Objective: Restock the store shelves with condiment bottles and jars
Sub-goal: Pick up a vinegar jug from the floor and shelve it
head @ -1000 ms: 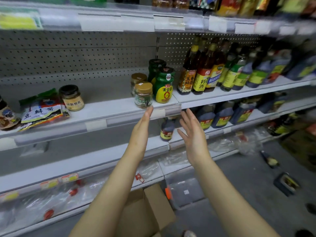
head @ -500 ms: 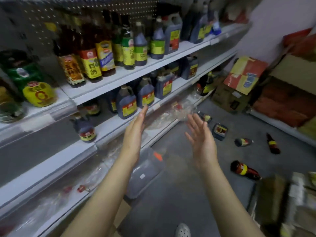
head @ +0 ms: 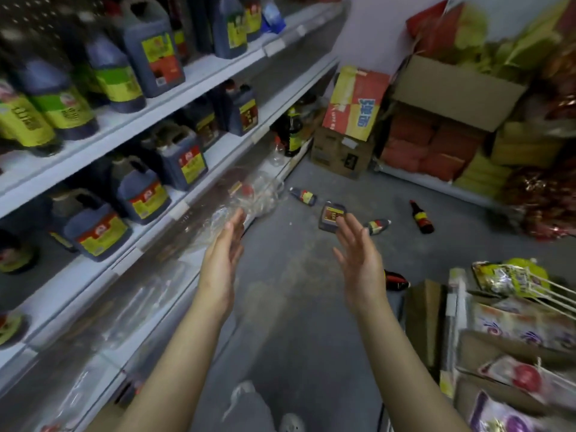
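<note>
Restocking looks unfinished: both hands, left hand (head: 222, 260) and right hand (head: 358, 260), hold nothing, fingers spread; several bottles (head: 421, 217) lie scattered on the floor (head: 296, 307).

At nine o'clock I see white shelves (head: 199, 73) carrying dark, near-black jugs (head: 149, 48) with yellow-and-red labels; further left their labels turn yellow-green; the floor (head: 296, 291) is dull grey with a paler dusty streak; at one o'clock lies a dark flat jug (head: 331, 216) with a red-and-yellow label, and past it a dark bottle (head: 421, 217) banded yellow and red; at twelve o'clock a carton (head: 355, 101) shows red and yellow squares with blue lettering.
</note>
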Motion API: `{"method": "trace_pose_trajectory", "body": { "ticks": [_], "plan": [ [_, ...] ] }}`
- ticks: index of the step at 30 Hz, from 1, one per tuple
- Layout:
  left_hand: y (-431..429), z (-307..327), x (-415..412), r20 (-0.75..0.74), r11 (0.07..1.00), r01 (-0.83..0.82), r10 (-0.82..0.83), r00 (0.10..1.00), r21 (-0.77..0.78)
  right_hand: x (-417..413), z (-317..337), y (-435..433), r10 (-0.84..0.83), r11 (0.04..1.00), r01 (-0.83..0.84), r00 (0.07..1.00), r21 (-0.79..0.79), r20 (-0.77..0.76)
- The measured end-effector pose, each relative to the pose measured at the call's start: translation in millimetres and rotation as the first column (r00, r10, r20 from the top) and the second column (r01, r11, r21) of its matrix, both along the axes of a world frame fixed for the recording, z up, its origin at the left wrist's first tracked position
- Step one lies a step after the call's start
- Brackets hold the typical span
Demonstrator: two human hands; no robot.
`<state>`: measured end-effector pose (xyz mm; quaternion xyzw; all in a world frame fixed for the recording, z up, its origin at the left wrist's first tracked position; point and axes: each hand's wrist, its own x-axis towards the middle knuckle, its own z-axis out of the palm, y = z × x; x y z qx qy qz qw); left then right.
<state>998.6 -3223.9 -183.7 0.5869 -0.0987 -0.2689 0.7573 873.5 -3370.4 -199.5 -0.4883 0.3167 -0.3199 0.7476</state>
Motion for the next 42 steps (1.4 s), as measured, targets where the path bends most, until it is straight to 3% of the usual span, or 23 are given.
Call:
{"method": "trace_pose_trajectory", "body": {
  "ticks": [8, 15, 27, 35, 38, 42],
  "plan": [
    [-102.5, -16.4, 74.1, -0.154, 0.983, 0.161, -0.174, 0.973, -0.09, 62.8, -17.5, -87.0, -0.087, 0.996, 0.087, 0.994, -0.004, -0.06],
    [-216.2, -15.7, 166.4, -0.098, 0.96, 0.277, -0.279, 0.955, -0.036, 142.9, -25.9, -183.1, -0.274, 0.959, 0.265, 0.958, -0.105, -0.088],
    [-405.7, -68.2, 254.8, -0.187, 0.897, 0.418, -0.39, 0.902, 0.142, 211.4, -83.9, -360.5, -0.408, 0.906, 0.422, 0.893, 0.039, -0.189],
    [-615.9, -169.0, 312.8, -0.301, 0.85, 0.38, -0.279, 0.912, 0.364, 290.4, -181.8, -546.9, -0.358, 0.888, 0.432, 0.865, 0.158, -0.351],
    [-680.4, -209.7, 334.5, -0.32, 0.787, 0.427, -0.305, 0.897, 0.446, 311.5, -224.0, -608.4, -0.301, 0.896, 0.403, 0.861, 0.188, -0.411],
    [-744.2, -310.7, 367.9, -0.324, 0.643, 0.508, -0.392, 0.861, 0.573, 336.0, -316.5, -682.4, -0.206, 0.919, 0.355, 0.803, 0.17, -0.56]
  ]
}}
